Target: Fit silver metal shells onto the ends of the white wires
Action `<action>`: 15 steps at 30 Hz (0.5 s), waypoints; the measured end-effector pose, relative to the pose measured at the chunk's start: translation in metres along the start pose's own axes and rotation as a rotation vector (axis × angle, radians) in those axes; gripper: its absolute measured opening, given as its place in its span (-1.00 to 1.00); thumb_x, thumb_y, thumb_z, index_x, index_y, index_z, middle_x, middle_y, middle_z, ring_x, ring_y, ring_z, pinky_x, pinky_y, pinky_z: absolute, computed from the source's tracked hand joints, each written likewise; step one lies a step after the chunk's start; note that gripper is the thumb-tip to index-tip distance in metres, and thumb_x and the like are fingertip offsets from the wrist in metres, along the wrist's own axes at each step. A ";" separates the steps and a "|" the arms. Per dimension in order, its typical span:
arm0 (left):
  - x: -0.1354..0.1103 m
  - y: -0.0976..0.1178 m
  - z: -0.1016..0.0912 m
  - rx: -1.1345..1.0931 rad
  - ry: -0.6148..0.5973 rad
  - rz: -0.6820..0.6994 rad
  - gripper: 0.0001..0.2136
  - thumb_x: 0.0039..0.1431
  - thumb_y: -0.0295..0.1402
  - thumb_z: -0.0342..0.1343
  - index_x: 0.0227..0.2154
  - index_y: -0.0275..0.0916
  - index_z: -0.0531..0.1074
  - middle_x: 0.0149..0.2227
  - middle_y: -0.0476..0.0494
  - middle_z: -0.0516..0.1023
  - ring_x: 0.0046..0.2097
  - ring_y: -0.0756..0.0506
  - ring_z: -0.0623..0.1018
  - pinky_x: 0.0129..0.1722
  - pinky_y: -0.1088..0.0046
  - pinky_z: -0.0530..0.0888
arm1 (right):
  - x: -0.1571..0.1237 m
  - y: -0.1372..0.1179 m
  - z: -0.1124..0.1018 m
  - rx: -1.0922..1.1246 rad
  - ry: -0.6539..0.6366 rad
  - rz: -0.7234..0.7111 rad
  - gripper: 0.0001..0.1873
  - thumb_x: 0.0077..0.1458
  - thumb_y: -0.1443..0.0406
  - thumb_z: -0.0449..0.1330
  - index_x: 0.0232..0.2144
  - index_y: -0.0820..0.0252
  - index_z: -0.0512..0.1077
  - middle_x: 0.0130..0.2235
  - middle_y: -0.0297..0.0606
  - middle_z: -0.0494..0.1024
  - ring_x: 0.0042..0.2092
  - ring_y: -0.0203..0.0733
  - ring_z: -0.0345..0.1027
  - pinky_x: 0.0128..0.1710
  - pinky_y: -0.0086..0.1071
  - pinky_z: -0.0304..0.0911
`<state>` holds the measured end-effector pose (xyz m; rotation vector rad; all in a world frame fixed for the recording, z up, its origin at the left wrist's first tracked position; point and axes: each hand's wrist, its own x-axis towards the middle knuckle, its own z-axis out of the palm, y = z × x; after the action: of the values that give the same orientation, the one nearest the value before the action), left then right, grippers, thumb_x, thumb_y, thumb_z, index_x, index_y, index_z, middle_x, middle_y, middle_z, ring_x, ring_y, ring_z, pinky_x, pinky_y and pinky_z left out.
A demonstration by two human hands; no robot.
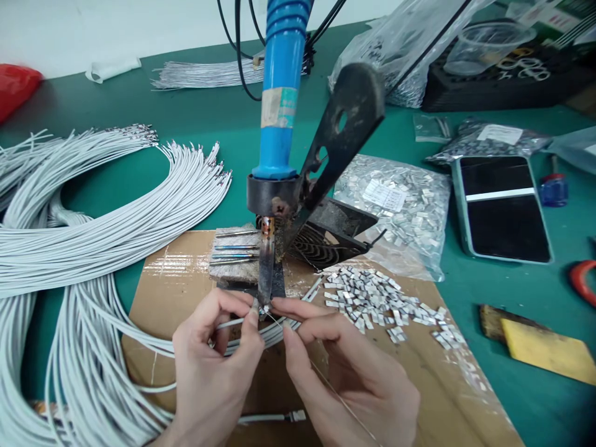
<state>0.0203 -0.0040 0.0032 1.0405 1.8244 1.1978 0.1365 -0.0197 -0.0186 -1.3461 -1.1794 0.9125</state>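
A blue-handled soldering iron [279,124] points downward in a black metal bracket [347,115]. Its tip [265,276] meets a small shiny spot between my fingertips. My left hand [216,354] pinches a white cable [231,323] near its end, just left of the tip; the fingers partly cover it. Between the thumb and fingers of my right hand [347,366] runs a thin solder wire [333,391], its upper end reaching the tip and its length trailing down over the palm. More white cables [274,335] pass behind both hands on the cardboard [442,397].
Bundled white cables [102,248] fill the left. Small metal tabs [372,298] lie loose at right, near a bag of tabs [405,211]. A black fan [326,239] stands behind the iron. Further right are a phone [505,208], a yellow sponge [549,351] and a red-handled tool [584,282].
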 end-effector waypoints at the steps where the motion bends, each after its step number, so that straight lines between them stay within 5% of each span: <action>1: 0.001 0.000 0.000 -0.011 -0.002 -0.017 -0.87 -0.01 -0.43 0.28 -0.58 -0.18 0.46 -0.42 0.00 0.61 -0.44 0.00 0.47 -0.57 0.55 0.23 | 0.000 0.000 0.000 -0.007 -0.002 -0.007 -0.82 0.17 0.43 0.29 -0.45 0.10 0.47 -0.13 -0.19 0.74 -0.18 -0.17 0.67 -0.22 -0.44 0.51; 15: 0.003 0.002 0.000 -0.075 -0.010 -0.036 -0.88 -0.04 -0.46 0.28 -0.59 -0.18 0.48 -0.41 -0.03 0.61 -0.39 -0.01 0.47 -0.62 0.58 0.13 | 0.002 -0.002 0.000 -0.004 0.033 -0.048 -0.80 0.16 0.42 0.30 -0.48 0.11 0.48 -0.17 -0.20 0.75 -0.18 -0.14 0.68 -0.23 -0.42 0.54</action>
<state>0.0197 -0.0003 0.0046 0.9659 1.7694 1.2274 0.1364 -0.0180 -0.0169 -1.3260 -1.1840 0.8504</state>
